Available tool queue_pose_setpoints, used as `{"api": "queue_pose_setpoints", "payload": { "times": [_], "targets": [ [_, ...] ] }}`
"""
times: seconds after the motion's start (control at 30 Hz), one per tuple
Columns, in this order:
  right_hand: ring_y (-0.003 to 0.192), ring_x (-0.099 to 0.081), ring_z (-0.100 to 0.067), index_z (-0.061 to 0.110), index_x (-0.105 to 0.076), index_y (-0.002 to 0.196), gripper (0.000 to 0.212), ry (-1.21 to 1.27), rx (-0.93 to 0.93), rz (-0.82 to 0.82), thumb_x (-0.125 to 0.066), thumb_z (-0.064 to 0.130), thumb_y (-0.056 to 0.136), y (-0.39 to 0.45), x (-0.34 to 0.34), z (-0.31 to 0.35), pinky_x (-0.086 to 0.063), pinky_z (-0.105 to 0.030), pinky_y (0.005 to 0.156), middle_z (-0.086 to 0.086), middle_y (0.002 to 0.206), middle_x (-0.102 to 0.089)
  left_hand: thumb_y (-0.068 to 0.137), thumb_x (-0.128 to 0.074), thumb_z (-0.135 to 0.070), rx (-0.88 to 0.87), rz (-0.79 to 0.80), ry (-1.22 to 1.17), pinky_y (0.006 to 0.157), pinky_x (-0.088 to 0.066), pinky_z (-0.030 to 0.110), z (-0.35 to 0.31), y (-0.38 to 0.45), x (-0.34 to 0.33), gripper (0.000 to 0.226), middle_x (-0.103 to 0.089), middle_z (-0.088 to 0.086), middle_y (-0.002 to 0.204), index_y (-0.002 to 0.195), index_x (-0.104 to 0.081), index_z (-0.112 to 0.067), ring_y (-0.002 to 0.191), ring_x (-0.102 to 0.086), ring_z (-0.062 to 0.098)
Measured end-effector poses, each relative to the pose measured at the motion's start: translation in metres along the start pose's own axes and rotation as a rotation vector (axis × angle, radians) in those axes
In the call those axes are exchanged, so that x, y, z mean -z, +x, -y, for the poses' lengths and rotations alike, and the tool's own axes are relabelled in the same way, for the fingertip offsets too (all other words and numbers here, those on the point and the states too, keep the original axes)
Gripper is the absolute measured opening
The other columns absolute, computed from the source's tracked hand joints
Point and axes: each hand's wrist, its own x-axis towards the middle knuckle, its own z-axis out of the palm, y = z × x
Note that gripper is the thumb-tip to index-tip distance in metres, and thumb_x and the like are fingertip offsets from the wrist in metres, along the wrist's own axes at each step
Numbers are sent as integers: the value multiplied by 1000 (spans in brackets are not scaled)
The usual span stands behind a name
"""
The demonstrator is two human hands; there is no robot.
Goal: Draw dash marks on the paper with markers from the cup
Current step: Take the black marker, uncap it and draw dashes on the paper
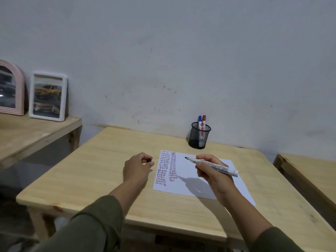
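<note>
A white sheet of paper [192, 180] lies on the wooden table [101, 171], with columns of blue and red dash marks along its left side. My right hand [211, 172] holds an uncapped black-tipped board marker [215, 165] above the paper, tip pointing left. My left hand [138, 167] hovers just left of the paper, fingers closed on the marker's dark cap [149, 160]. A black mesh cup [199, 135] stands behind the paper near the wall and holds a blue marker [199, 120] and a red marker [204, 119].
A second wooden table [32, 131] at the left carries a white picture frame [48, 96] and a pink arched frame [11, 88]. Another wooden surface [309, 173] sits at the right. A grey wall rises behind the tables.
</note>
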Motion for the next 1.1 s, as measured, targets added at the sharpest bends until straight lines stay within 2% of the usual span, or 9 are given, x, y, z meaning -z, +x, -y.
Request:
{"api": "queue_pose_setpoints", "payload": {
  "times": [0.1, 0.2, 0.3, 0.4, 0.47, 0.57, 0.7, 0.9, 1.1],
  "targets": [
    [62, -46, -19, 14, -72, 81, 19, 28, -27, -44, -62, -2, 83, 1, 1, -5, -42, -29, 68, -7, 67, -54, 78, -69, -18, 12, 33, 49, 88, -53, 34, 8, 4, -5, 9, -72, -5, 83, 82, -69, -25, 79, -70, 11],
    [62, -42, -20, 10, -71, 83, 15, -9, -47, -61, -61, -1, 83, 3, 0, -12, -37, -31, 65, -12, 66, -50, 80, -67, -26, -47, 37, 212, 96, -43, 34, 16, 6, -11, 12, -74, -7, 95, 91, -70, -27, 99, -66, 14],
    [54, -43, -18, 5, -69, 81, 10, -69, -59, -79, -61, 0, 84, 6, -3, -20, -37, -27, 57, -12, 62, -52, 82, -64, -28, -74, 22, 277, 93, -34, 32, 21, 9, -15, 16, -73, -9, 102, 98, -69, -28, 104, -63, 14],
    [46, -41, -16, 6, -65, 74, 14, -179, -84, -68, -59, 5, 87, 8, -9, -27, -36, -18, 45, -9, 56, -52, 82, -64, -32, -104, 19, 310, 92, -32, 33, 26, 11, -16, 23, -72, -9, 106, 105, -67, -28, 109, -62, 14],
    [45, -43, -14, 7, -64, 74, 16, -222, -119, -58, -58, 10, 89, 8, -14, -31, -36, -16, 43, -9, 57, -54, 81, -65, -40, -125, 23, 332, 94, -32, 33, 27, 11, -16, 32, -71, -9, 110, 110, -64, -28, 113, -59, 13],
    [46, -50, -7, 9, -65, 74, 19, -315, -179, -64, -58, 17, 89, 7, -19, -36, -41, -18, 45, -4, 59, -60, 74, -69, -48, -141, 32, 352, 95, -31, 34, 28, 11, -16, 44, -70, -10, 113, 113, -62, -29, 117, -57, 12],
    [51, -55, -8, 9, -65, 68, 25, -374, -191, -94, -57, 19, 89, 7, -21, -37, -47, -22, 49, -3, 60, -62, 68, -74, -49, -138, 39, 344, 94, -32, 34, 31, 14, -16, 52, -69, -11, 113, 114, -61, -30, 118, -56, 11],
    [51, -57, -10, 10, -64, 74, 19, -270, -224, -60, -57, 15, 90, 5, -23, -37, -50, -27, 54, -2, 57, -62, 68, -75, -48, -147, 21, 327, 94, -31, 33, 29, 12, -16, 49, -69, -9, 113, 110, -63, -28, 117, -56, 12],
    [60, -59, -16, 11, -66, 74, 18, -315, -217, -49, -58, 17, 89, 7, -22, -41, -50, -29, 58, -5, 62, -62, 67, -75, -49, -149, 31, 318, 94, -31, 34, 32, 14, -17, 50, -69, -10, 113, 111, -62, -29, 118, -56, 11]
  ]
}}
